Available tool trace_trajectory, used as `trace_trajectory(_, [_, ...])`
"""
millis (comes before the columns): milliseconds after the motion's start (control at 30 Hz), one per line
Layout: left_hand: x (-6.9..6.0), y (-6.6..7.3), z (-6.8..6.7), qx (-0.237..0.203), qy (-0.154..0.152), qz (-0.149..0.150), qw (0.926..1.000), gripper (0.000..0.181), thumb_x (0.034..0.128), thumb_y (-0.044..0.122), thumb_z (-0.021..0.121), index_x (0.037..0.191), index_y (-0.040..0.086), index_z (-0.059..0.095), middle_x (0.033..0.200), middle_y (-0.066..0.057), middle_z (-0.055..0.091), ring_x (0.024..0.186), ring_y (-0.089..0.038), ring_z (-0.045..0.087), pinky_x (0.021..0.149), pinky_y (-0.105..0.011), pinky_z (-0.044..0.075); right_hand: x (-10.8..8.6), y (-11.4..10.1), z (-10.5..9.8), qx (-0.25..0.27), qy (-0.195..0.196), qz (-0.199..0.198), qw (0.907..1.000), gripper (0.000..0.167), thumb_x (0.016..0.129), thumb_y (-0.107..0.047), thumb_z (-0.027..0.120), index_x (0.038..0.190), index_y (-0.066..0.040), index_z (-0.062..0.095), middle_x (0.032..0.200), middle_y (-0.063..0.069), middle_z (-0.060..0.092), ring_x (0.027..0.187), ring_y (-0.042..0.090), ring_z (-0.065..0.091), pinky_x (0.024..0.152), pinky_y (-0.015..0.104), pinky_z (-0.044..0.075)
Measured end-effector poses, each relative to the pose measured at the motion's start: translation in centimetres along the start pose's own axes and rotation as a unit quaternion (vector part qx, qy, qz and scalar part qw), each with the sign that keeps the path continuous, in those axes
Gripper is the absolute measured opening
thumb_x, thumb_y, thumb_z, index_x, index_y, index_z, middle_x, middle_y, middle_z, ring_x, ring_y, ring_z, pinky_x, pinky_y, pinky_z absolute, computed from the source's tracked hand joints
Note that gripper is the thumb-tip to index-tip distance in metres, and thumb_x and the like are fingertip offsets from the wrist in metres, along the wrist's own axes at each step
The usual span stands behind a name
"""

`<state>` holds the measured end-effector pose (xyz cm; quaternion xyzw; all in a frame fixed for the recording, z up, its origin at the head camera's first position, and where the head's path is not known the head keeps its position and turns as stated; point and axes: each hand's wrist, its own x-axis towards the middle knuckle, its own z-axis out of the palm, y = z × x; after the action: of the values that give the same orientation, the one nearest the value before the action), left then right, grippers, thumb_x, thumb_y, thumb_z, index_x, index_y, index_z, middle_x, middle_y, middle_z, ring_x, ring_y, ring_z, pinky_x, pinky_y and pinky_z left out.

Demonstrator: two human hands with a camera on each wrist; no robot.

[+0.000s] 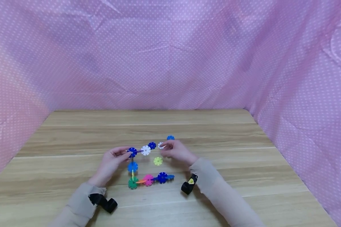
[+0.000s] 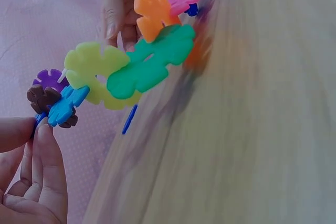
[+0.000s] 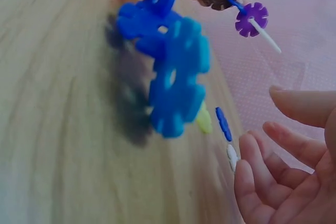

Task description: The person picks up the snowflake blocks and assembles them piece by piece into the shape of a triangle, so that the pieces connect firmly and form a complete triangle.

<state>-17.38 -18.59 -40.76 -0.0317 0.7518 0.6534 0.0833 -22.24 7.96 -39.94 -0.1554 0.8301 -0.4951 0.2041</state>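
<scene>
My left hand pinches a dark blue snowflake disc between thumb and fingers. That disc is at a corner of a linked chain of notched plastic discs, raised off the table. One arm of the chain ends in a white disc; the other runs through a green disc and a pink disc to a light blue disc. The right hand is over a loose white disc, its thumb apart from its fingers. Whether a fingertip touches that disc, I cannot tell.
Loose on the wooden table lie a dark blue disc, a yellow-green disc and a light blue disc, all near the right hand. Pink dotted cloth hangs behind and beside the table.
</scene>
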Motion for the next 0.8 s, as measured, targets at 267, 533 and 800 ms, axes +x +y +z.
trace_trajectory(267, [-0.2, 0.2, -1.4, 0.035, 0.003, -0.002, 0.9994, 0.038, 0.0946, 0.013, 0.058, 0.127, -0.006, 0.054, 0.089, 0.005, 0.065, 0.081, -0.004, 0.063, 0.078, -0.020, 0.055, 0.9, -0.5, 1.1, -0.096, -0.005, -0.014, 0.9952, 0.038, 0.078, -0.011, 0.077, 0.112, -0.003, 0.065, 0.094, 0.006, 0.067, 0.084, 0.012, 0.059, 0.075, 0.024, 0.051])
trace_trajectory(533, [-0.1, 0.4, -1.8, 0.043, -0.004, -0.004, 0.9991, 0.037, 0.0939, 0.014, 0.059, 0.125, -0.006, 0.055, 0.089, 0.004, 0.065, 0.082, -0.005, 0.063, 0.078, -0.022, 0.056, 1.1, -1.2, 2.0, -0.187, -0.009, -0.006, 0.9823, 0.039, 0.071, -0.012, 0.082, 0.107, -0.007, 0.068, 0.091, 0.001, 0.062, 0.082, 0.012, 0.053, 0.077, 0.024, 0.048])
trace_trajectory(800, [-0.1, 0.3, -1.7, 0.037, -0.007, -0.003, 0.9993, 0.037, 0.0938, 0.014, 0.059, 0.125, -0.006, 0.056, 0.089, 0.003, 0.065, 0.082, -0.006, 0.063, 0.078, -0.021, 0.056, 1.2, -1.3, 2.1, -0.196, -0.023, -0.026, 0.9799, 0.027, 0.072, -0.007, 0.081, 0.096, -0.006, 0.070, 0.080, -0.001, 0.062, 0.074, 0.009, 0.053, 0.068, 0.020, 0.046])
